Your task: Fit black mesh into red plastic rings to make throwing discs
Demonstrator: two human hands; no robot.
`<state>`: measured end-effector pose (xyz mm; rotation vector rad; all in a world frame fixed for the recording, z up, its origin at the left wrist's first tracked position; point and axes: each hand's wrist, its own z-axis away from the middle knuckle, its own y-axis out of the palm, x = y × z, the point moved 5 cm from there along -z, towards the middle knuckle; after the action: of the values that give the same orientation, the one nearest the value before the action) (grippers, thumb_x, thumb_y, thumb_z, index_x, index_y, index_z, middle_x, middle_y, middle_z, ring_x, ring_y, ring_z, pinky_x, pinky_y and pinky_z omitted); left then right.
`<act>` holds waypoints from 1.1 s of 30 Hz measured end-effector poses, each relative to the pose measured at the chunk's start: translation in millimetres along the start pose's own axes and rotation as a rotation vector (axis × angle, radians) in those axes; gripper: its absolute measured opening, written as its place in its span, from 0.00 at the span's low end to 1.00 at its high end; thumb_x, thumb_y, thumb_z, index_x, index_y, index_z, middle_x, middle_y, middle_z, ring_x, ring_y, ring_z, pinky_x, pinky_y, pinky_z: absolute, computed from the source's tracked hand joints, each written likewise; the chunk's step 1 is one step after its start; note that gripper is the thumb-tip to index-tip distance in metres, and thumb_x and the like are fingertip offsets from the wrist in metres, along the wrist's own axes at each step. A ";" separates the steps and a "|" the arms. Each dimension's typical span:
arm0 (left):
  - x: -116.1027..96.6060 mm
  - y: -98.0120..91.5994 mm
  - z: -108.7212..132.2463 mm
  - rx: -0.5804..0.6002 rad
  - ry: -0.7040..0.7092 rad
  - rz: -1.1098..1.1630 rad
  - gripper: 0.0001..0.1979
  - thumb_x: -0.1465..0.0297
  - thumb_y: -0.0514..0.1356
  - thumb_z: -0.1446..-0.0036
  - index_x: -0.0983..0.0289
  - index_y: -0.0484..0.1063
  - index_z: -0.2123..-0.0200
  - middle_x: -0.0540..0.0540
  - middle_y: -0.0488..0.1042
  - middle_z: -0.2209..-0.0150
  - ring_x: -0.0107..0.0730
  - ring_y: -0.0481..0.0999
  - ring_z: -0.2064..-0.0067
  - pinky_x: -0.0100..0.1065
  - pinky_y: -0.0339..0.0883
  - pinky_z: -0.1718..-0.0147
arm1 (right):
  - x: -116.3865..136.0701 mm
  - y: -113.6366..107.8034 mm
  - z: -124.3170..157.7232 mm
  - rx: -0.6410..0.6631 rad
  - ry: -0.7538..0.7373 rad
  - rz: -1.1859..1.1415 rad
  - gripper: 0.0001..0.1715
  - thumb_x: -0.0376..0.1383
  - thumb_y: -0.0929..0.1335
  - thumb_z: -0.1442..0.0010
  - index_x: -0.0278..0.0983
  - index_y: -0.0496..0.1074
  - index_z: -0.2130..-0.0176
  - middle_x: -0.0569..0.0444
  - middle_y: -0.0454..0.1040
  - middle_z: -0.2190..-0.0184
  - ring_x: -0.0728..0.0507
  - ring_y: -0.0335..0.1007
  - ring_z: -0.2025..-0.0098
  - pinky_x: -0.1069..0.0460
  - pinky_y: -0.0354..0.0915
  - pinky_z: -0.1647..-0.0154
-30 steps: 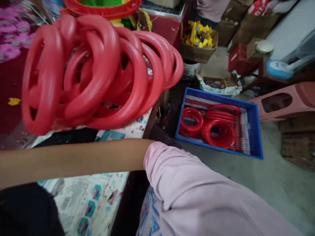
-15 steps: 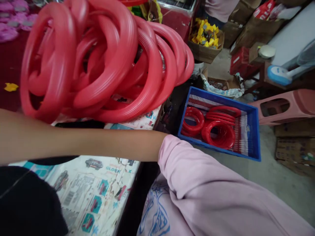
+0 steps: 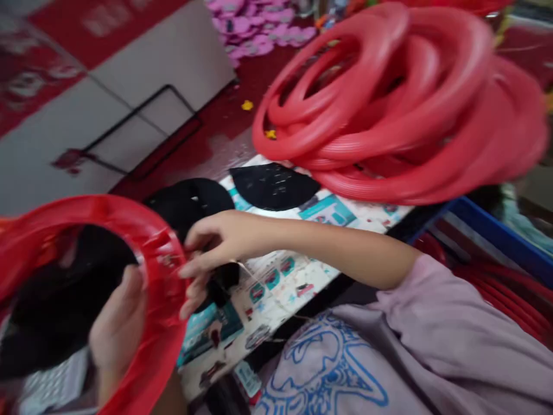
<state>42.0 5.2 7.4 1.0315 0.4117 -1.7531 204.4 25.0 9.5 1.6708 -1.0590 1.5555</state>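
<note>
At the lower left, a red plastic ring (image 3: 166,311) with a hollow, ribbed inner side is held up. My left hand (image 3: 118,323) reaches through its opening and grips the near side of the band. Against the outer edge of the same ring, my right hand (image 3: 211,253) has its fingers curled; blur hides what they pinch, if anything. A thin pale strand and a dark object show just below that hand. Behind it, black flat pieces (image 3: 276,187) lie on the printed cardboard tabletop (image 3: 298,288).
Large red rings (image 3: 453,121) are heaped at the back right of the table. Pink pieces (image 3: 259,23) and a small yellow piece (image 3: 247,105) lie beyond. A blue crate (image 3: 501,230) with red rings stands at the right. A black metal frame (image 3: 129,118) is at the back left.
The view has swung left. The red ring and both hands have come into sight; before, only the right forearm showed, reaching across to the left.
</note>
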 end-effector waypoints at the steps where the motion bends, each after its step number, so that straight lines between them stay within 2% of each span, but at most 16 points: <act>1: -2.6 2.1 -2.4 0.000 0.061 0.066 0.21 0.50 0.56 0.43 0.60 0.72 0.57 0.52 0.73 0.67 0.29 0.71 0.72 0.31 0.70 0.75 | -2.6 0.8 1.2 0.014 0.014 -0.021 0.20 0.47 0.74 0.50 0.34 0.70 0.65 0.57 0.75 0.65 0.49 0.70 0.61 0.57 0.65 0.62; 4: -4.8 14.2 -12.7 0.122 0.127 0.167 0.21 0.51 0.57 0.43 0.64 0.74 0.60 0.54 0.73 0.74 0.29 0.68 0.77 0.29 0.67 0.79 | -10.5 -1.6 10.7 0.037 0.145 -0.155 0.21 0.50 0.68 0.43 0.33 0.72 0.65 0.53 0.75 0.67 0.51 0.68 0.69 0.57 0.63 0.71; 6: -2.7 18.8 -16.9 0.175 0.106 0.174 0.24 0.50 0.54 0.41 0.67 0.74 0.62 0.55 0.72 0.74 0.29 0.69 0.76 0.28 0.67 0.77 | -11.1 -3.3 15.9 0.064 0.190 -0.117 0.20 0.48 0.70 0.44 0.33 0.72 0.62 0.57 0.72 0.72 0.53 0.64 0.73 0.58 0.59 0.75; 8: -1.5 19.3 -17.2 0.184 0.105 0.190 0.25 0.50 0.52 0.40 0.68 0.72 0.63 0.56 0.73 0.73 0.29 0.70 0.75 0.28 0.67 0.76 | -9.2 -5.6 17.7 0.063 0.184 -0.031 0.16 0.43 0.72 0.46 0.33 0.72 0.64 0.59 0.69 0.75 0.54 0.60 0.75 0.58 0.55 0.76; 10: -2.4 17.5 -14.7 0.168 0.145 0.225 0.19 0.54 0.55 0.40 0.66 0.70 0.60 0.56 0.74 0.70 0.32 0.73 0.73 0.29 0.68 0.76 | -5.9 -7.7 17.6 0.044 0.149 0.012 0.12 0.39 0.71 0.46 0.32 0.72 0.67 0.59 0.69 0.75 0.54 0.59 0.74 0.57 0.56 0.74; 13: -4.6 16.6 -9.8 0.167 0.218 0.281 0.11 0.64 0.57 0.39 0.59 0.65 0.54 0.55 0.75 0.62 0.37 0.76 0.68 0.32 0.70 0.76 | 2.1 -11.7 18.3 -0.011 0.073 0.035 0.12 0.40 0.70 0.44 0.33 0.73 0.69 0.58 0.71 0.74 0.53 0.62 0.72 0.56 0.57 0.71; 15: -3.7 19.2 -8.6 0.200 0.227 0.297 0.10 0.66 0.55 0.38 0.57 0.63 0.53 0.54 0.74 0.61 0.36 0.76 0.67 0.32 0.70 0.76 | 10.7 -16.4 20.7 -0.088 -0.014 0.176 0.09 0.38 0.70 0.44 0.34 0.75 0.68 0.57 0.71 0.74 0.52 0.63 0.71 0.55 0.58 0.69; 17: 1.3 22.1 -10.5 0.218 0.179 0.308 0.09 0.64 0.55 0.38 0.58 0.62 0.54 0.54 0.73 0.62 0.34 0.75 0.68 0.30 0.70 0.77 | 20.8 -19.1 24.2 -0.158 -0.136 0.407 0.05 0.34 0.70 0.43 0.34 0.76 0.69 0.57 0.69 0.73 0.51 0.63 0.70 0.55 0.57 0.67; 20: 13.2 22.9 -17.1 0.181 0.092 0.274 0.15 0.57 0.53 0.37 0.59 0.61 0.54 0.54 0.72 0.63 0.31 0.73 0.72 0.29 0.69 0.78 | 28.3 -15.4 28.5 -0.153 -0.282 0.652 0.06 0.33 0.69 0.41 0.34 0.76 0.68 0.55 0.65 0.72 0.50 0.61 0.69 0.55 0.57 0.67; 23: 20.5 21.2 -22.5 0.133 0.114 0.160 0.20 0.51 0.49 0.38 0.56 0.57 0.49 0.53 0.70 0.62 0.28 0.71 0.74 0.29 0.67 0.79 | 28.9 -9.5 30.9 -0.136 -0.392 0.778 0.10 0.33 0.65 0.37 0.34 0.75 0.65 0.53 0.65 0.69 0.49 0.60 0.68 0.55 0.58 0.68; 25: 22.0 22.1 -23.2 0.136 0.144 0.073 0.23 0.51 0.51 0.39 0.54 0.54 0.46 0.52 0.70 0.61 0.28 0.70 0.73 0.29 0.67 0.78 | 29.3 -5.9 32.4 -0.158 -0.472 0.854 0.11 0.33 0.63 0.37 0.34 0.75 0.65 0.52 0.66 0.69 0.49 0.61 0.68 0.55 0.59 0.68; 27: 21.6 23.7 -22.0 0.135 0.162 -0.057 0.26 0.55 0.57 0.41 0.52 0.52 0.43 0.52 0.69 0.57 0.29 0.72 0.69 0.30 0.69 0.72 | 29.0 -2.9 33.1 -0.185 -0.530 0.886 0.12 0.33 0.63 0.36 0.33 0.75 0.65 0.51 0.68 0.69 0.48 0.62 0.68 0.55 0.61 0.68; 29: 19.8 25.6 -20.4 0.120 0.178 -0.254 0.31 0.61 0.62 0.44 0.51 0.51 0.41 0.53 0.66 0.49 0.33 0.72 0.58 0.32 0.69 0.61 | 26.8 -1.8 32.2 -0.210 -0.541 0.879 0.13 0.33 0.63 0.36 0.33 0.75 0.66 0.51 0.69 0.69 0.49 0.63 0.68 0.55 0.61 0.68; 31: 17.4 27.7 -19.3 0.098 0.207 -0.448 0.34 0.64 0.62 0.44 0.52 0.47 0.38 0.53 0.60 0.42 0.39 0.66 0.46 0.35 0.64 0.49 | 23.4 -2.2 30.2 -0.228 -0.523 0.840 0.13 0.33 0.63 0.36 0.33 0.75 0.67 0.52 0.70 0.70 0.49 0.64 0.69 0.55 0.62 0.68; 33: 15.4 30.1 -19.3 0.084 0.247 -0.571 0.32 0.62 0.57 0.40 0.53 0.44 0.37 0.53 0.56 0.39 0.41 0.59 0.39 0.38 0.58 0.42 | 20.4 -3.2 28.3 -0.237 -0.514 0.772 0.10 0.33 0.65 0.37 0.33 0.75 0.67 0.53 0.70 0.70 0.50 0.65 0.69 0.56 0.62 0.68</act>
<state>75.5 -3.5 -10.4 1.2817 0.8605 -2.1603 221.0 -0.7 26.6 1.6127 -2.2637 1.3414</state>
